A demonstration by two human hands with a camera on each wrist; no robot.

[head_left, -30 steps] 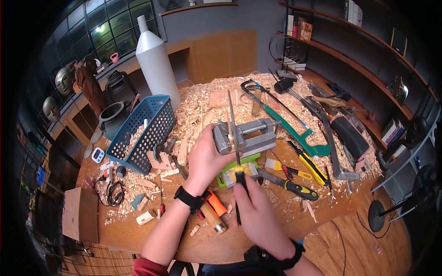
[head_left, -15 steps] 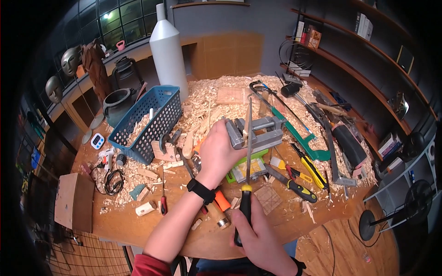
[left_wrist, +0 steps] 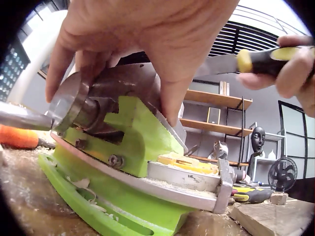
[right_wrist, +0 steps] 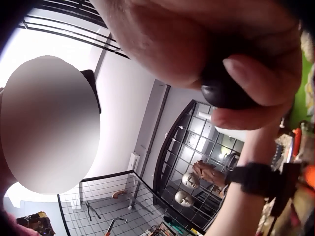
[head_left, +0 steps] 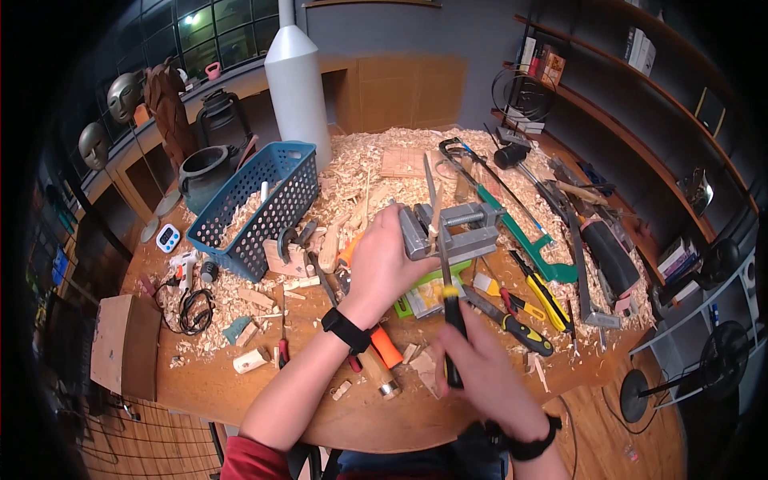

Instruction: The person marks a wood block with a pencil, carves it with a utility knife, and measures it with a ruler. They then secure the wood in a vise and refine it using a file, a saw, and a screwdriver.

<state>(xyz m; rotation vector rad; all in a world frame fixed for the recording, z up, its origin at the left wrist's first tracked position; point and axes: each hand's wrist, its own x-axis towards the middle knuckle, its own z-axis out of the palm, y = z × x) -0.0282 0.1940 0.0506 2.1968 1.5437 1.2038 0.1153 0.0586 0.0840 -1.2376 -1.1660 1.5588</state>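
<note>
At frame centre, the left hand (head_left: 382, 268) clamps down on the heavy, rigid vise (head_left: 448, 228); the right hand (head_left: 480, 376) grips the stiff file (head_left: 438, 232) by its handle.

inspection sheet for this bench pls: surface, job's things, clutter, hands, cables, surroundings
Surface: round wooden table, thick with wood shavings.
Job's things: metal vise on a green base; file with black-and-yellow handle, blade lying across the vise.
Clutter: blue basket, green-framed saw, yellow-handled screwdriver, wood offcuts.
Hands: left hand grips the vise; right hand grips the file handle.
Cables: black coiled cable at the left edge of the table.
Surroundings: tall white bottle-shaped vessel, masks, wall shelves, floor fan.
</note>
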